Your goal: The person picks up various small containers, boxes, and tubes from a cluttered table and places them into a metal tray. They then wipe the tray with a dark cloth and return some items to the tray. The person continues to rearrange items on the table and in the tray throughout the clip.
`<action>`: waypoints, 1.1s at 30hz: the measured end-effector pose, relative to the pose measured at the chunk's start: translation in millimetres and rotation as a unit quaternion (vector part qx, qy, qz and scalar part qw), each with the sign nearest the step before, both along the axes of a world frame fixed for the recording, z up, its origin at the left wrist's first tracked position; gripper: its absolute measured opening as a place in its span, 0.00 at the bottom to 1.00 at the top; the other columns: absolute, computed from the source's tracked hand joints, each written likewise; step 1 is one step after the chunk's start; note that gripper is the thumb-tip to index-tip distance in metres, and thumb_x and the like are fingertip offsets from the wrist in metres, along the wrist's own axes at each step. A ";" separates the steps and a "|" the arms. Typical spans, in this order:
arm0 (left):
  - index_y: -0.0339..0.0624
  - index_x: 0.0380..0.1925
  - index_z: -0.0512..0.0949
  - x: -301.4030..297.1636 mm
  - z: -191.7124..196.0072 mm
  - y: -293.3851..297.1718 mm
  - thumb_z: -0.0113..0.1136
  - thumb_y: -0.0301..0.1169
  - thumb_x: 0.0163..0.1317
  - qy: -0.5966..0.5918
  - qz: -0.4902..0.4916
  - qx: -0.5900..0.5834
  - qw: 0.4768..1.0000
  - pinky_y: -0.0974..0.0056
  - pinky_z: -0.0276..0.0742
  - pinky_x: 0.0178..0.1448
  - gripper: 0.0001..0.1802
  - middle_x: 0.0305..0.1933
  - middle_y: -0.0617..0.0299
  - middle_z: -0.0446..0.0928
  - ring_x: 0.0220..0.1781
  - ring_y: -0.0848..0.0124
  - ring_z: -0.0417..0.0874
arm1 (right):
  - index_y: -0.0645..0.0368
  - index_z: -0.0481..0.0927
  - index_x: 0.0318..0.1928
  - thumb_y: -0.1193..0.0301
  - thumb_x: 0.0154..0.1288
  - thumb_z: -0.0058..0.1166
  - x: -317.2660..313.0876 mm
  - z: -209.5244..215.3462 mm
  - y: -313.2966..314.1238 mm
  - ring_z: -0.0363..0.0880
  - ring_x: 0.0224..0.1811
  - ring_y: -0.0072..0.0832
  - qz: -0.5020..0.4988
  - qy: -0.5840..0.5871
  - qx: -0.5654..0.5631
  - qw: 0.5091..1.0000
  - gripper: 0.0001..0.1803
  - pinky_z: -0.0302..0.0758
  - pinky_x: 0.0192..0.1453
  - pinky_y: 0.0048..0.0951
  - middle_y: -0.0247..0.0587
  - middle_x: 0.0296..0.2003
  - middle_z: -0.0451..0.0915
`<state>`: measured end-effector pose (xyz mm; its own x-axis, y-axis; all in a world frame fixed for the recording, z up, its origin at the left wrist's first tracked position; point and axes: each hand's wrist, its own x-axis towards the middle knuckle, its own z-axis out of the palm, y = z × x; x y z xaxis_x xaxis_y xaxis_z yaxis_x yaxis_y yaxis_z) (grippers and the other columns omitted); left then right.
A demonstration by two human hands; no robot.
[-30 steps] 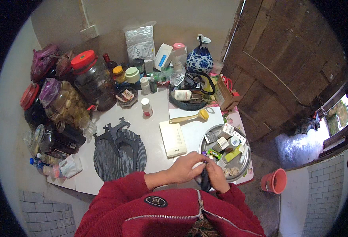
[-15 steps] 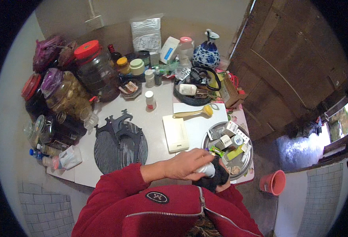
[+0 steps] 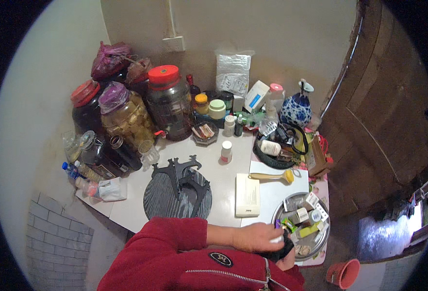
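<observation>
My left hand reaches across my front, closed around a small white rounded thing, seemingly a bottle, mostly hidden by the fingers. It is pressed to, or just above, a black soft-looking thing, whose kind I cannot make out. Below that, my right hand shows only in part, gripping the black thing from its right side. Both hands are at the near rim of a round metal tray, which holds several small boxes, a green packet and a yellow-green box.
A cream box and a yellow brush lie left of and behind the tray. On the left are a round dark board with black branch-shaped pieces and several big jars. A red bucket stands on the floor.
The view has shifted, so the table sits lower and further right. Both hands stay together by the tray, the left still on the white thing, now more covered by its fingers.
</observation>
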<state>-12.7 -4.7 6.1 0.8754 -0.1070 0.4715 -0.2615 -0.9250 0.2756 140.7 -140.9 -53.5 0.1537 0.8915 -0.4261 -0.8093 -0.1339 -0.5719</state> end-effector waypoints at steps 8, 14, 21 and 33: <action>0.44 0.41 0.68 13.1 -1.8 -7.6 0.52 0.33 0.53 -0.018 -0.012 0.031 0.999 0.59 0.70 0.25 0.14 0.40 0.55 0.66 0.31 0.59 0.73 | 0.63 0.73 0.49 0.63 0.73 0.44 0.6 -21.0 -6.3 0.75 0.39 0.28 -0.080 -0.310 -0.064 0.945 0.16 0.72 0.43 0.32 0.40 0.39 0.76; 0.43 0.41 0.68 8.0 3.0 -0.9 0.57 0.33 0.53 -0.019 -0.077 -0.096 0.992 0.56 0.72 0.33 0.16 0.40 0.53 0.66 0.38 0.56 0.72 | 0.64 0.72 0.50 0.62 0.73 0.42 7.9 6.3 -1.9 0.76 0.39 0.27 -0.015 -0.192 -0.002 0.981 0.17 0.74 0.45 0.32 0.38 0.38 0.77; 0.44 0.44 0.69 5.9 2.3 -1.4 0.57 0.32 0.53 -0.105 0.001 -0.087 0.991 0.58 0.71 0.34 0.18 0.48 0.49 0.68 0.37 0.57 0.73 | 0.58 0.73 0.44 0.56 0.47 0.67 16.7 6.6 9.9 0.79 0.37 0.38 0.061 -0.743 0.096 0.660 0.28 0.75 0.39 0.38 0.39 0.37 0.79; 0.44 0.50 0.69 8.3 -24.2 -12.6 0.59 0.26 0.54 -0.191 0.046 -0.132 0.972 0.60 0.72 0.36 0.21 0.51 0.48 0.69 0.38 0.59 0.73 | 0.59 0.72 0.48 0.57 0.57 0.55 9.6 -26.7 22.6 0.78 0.41 0.39 -0.025 -0.241 -0.043 0.969 0.23 0.74 0.44 0.39 0.42 0.40 0.78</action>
<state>-4.5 -17.3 -18.2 0.6310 0.1326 0.7644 -0.3109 -0.8594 0.4058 150.3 -118.3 -80.2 0.3950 0.8423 -0.3668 -0.4583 -0.1653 -0.8733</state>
